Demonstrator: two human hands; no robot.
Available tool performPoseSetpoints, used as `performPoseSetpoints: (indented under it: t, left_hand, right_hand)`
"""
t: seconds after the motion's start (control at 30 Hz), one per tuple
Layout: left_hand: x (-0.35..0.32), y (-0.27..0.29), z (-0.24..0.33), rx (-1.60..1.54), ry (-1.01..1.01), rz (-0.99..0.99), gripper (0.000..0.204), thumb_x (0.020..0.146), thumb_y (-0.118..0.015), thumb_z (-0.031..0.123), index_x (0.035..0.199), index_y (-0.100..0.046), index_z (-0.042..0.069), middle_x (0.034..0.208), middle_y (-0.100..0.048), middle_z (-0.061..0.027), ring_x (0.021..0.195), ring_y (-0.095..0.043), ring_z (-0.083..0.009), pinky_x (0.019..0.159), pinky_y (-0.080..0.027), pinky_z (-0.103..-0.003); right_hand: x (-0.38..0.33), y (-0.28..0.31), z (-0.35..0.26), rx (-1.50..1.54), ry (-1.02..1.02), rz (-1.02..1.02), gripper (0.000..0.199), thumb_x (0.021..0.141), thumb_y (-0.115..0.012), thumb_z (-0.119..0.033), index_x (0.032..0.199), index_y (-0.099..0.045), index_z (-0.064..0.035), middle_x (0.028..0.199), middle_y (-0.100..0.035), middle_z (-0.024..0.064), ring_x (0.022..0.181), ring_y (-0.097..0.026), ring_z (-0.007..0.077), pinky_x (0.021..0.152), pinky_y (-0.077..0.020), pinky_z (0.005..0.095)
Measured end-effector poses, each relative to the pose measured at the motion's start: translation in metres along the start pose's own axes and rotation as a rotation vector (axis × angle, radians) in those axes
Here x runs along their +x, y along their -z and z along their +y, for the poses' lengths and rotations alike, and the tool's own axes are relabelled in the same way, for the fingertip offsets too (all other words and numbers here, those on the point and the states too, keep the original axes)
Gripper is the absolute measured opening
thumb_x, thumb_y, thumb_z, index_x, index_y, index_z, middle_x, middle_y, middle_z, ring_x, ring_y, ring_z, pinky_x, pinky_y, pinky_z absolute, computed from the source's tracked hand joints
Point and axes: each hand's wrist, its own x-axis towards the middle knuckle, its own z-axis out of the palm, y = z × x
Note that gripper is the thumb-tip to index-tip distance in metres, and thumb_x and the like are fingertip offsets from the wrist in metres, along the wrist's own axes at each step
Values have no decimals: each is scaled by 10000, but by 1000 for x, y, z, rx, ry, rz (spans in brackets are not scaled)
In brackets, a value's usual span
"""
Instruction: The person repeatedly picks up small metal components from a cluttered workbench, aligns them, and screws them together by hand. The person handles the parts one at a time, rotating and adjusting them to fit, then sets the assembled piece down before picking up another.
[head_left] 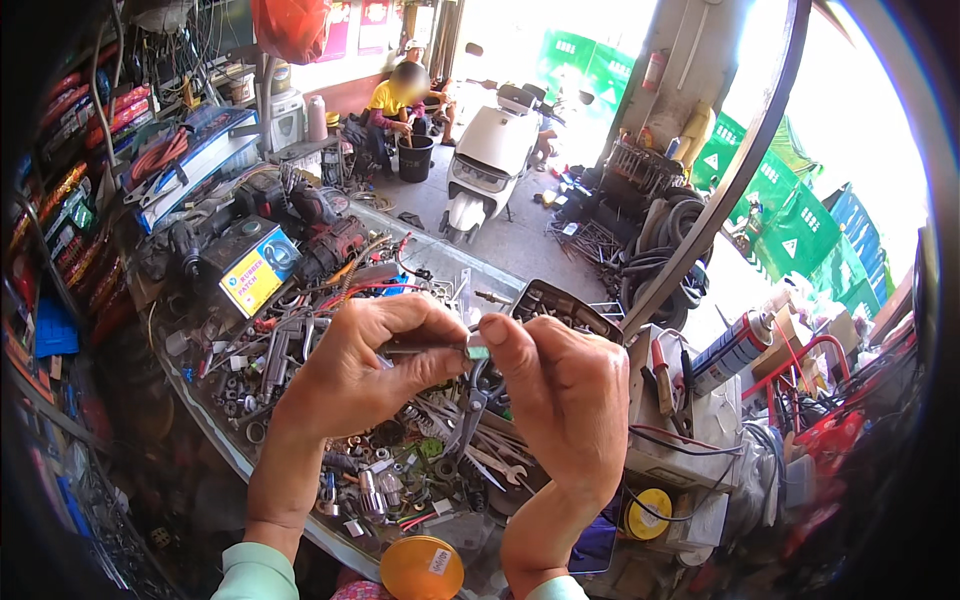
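Observation:
Above the cluttered bench, a small green-and-white piece sits between the fingertips of both hands. My left hand is closed in a pinch, thumb and forefinger meeting at the piece's left end. A thin grey strip shows between those two fingers, and I cannot tell whether it is held. My right hand grips the piece from the other side with its thumb against curled fingers. What kind of part it is stays too small to make out. Beneath the hands lie pliers, an open-end wrench and many loose metal parts.
A patch box and power tools crowd the bench's left. An orange round lid lies at the near edge. On the right are a spray can and a cabinet. Beyond, a white scooter stands near a seated person.

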Motion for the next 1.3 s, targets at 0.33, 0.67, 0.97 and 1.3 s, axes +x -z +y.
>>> performPoseSetpoints:
  t: [0.33,0.67,0.97,1.3]
  left_hand:
    - [8,3,-15,-519,-176,145,148,806,-712,82,953,-700,71,1050,-614,-100,983,-561,-179,914,-407,-356]
    - [8,4,-19,-578,-99,108,272,826,-702,67,1086,-643,15,1034,-626,-70,1004,-576,-143,875,-447,-298]
    - [8,8,-12,-475,-171,109,274,861,-663,56,1117,-607,-22,953,-659,-118,767,-604,-109,688,-495,-232]
    - [7,8,-4,-394,-22,162,227,883,-687,238,912,-594,33,759,-587,0,630,-533,-47,560,-426,-196]
  right_hand:
    - [2,-20,-7,375,204,-101,213,861,-648,-148,1027,-590,-29,846,-636,139,697,-640,319,584,-496,374]
    - [2,-21,-5,432,179,-78,79,844,-610,-70,894,-585,-15,743,-600,149,641,-613,330,566,-473,373]
    - [-2,-8,-3,415,65,-47,76,824,-641,-80,822,-619,-7,718,-618,129,598,-606,276,535,-455,331]
    - [-5,-6,-9,416,100,77,80,785,-678,18,852,-639,36,694,-605,81,623,-568,123,594,-439,238]
